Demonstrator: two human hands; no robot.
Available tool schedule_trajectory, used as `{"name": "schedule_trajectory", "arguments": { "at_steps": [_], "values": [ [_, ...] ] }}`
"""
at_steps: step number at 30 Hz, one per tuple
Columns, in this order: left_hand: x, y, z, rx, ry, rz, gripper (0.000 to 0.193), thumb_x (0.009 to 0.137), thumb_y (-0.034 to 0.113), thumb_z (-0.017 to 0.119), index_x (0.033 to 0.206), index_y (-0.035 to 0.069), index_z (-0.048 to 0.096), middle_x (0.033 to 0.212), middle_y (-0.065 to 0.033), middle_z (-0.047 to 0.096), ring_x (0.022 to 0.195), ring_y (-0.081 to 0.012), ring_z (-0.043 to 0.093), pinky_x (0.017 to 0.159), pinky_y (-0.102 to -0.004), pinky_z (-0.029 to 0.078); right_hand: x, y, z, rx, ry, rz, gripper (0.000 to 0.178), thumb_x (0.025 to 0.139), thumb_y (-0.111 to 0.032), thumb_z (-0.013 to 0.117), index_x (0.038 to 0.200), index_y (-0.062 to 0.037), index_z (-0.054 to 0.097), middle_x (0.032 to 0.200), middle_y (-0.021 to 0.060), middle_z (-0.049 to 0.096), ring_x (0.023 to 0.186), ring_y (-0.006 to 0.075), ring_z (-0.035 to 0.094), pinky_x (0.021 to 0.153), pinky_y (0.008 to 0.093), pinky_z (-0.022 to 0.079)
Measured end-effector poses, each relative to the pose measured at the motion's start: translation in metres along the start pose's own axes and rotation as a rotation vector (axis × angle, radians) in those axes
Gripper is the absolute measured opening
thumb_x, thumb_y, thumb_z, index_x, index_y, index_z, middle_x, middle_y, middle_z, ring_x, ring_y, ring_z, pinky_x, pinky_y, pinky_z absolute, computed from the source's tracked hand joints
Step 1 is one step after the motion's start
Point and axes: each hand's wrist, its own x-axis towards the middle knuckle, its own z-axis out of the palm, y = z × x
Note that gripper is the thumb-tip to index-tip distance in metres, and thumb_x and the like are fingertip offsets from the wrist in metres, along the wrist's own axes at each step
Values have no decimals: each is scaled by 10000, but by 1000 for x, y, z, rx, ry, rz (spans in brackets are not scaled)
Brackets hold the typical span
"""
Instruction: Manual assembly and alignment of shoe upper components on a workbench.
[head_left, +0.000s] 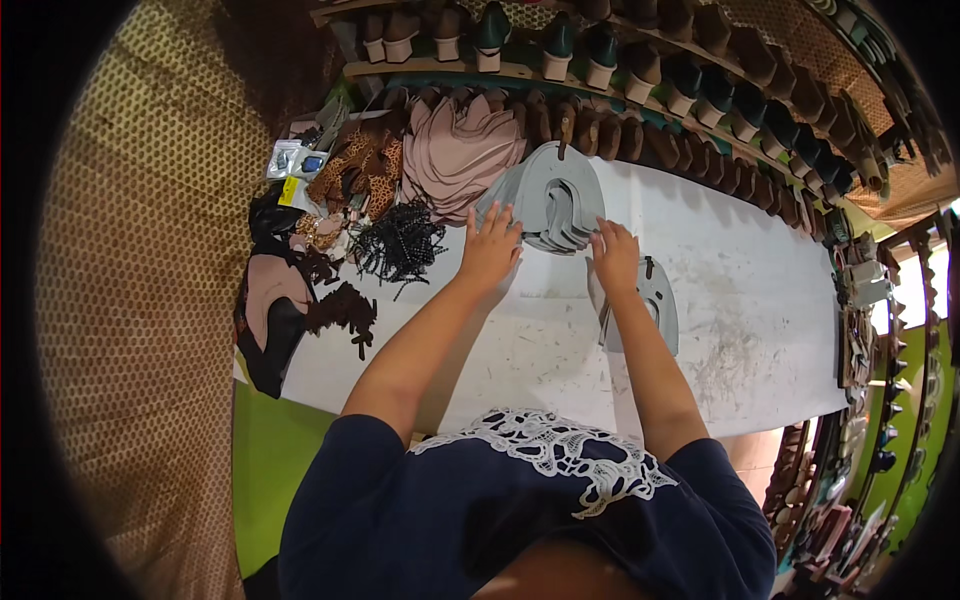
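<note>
A fanned stack of grey shoe-sole-shaped cut pieces (552, 195) lies on the white worktable (740, 300). My left hand (490, 245) rests flat against the stack's left edge, fingers spread. At the stack's right edge, my right hand (614, 255) presses down on the pieces. Under my right wrist lies a second, smaller group of grey pieces (655, 305). Neither hand is closed around anything.
Left of the stack lie pink cut pieces (462, 150), leopard-print pieces (362, 165), a heap of black straps (400, 245) and black and tan uppers (285, 310). Shelves with heeled shoe soles (600, 60) run behind the table. Racks (870, 330) stand at the right.
</note>
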Motion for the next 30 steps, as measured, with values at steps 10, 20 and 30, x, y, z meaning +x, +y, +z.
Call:
{"name": "schedule_trajectory", "arguments": {
  "at_steps": [10, 20, 30],
  "values": [
    [43, -12, -4, 60, -65, 97, 70, 732, 162, 664, 802, 166, 654, 1284, -45, 494, 1297, -274, 338, 1002, -690, 115, 41, 30, 3, -11, -19, -250, 237, 768, -205, 642, 991, -131, 672, 1001, 94, 618, 988, 286, 553, 908, 521, 390],
    [21, -15, -58, 11, 264, -91, 77, 780, 184, 611, 836, 132, 617, 1255, -49, 501, 1240, -289, 388, 1001, -660, 137, 31, -22, -27, 198, 102, -327, 93, 731, -40, 588, 823, -53, 588, 852, 96, 611, 859, 292, 569, 889, 480, 412],
    [-159, -22, -103, 68, 139, 23, 102, 703, 199, 663, 773, 166, 597, 1250, -40, 516, 1222, -277, 403, 1035, -589, 156, -94, -91, -25, 226, -332, -564, 154, 711, -86, 640, 845, -83, 564, 936, 72, 581, 925, 282, 559, 949, 512, 380]
  ]
}}
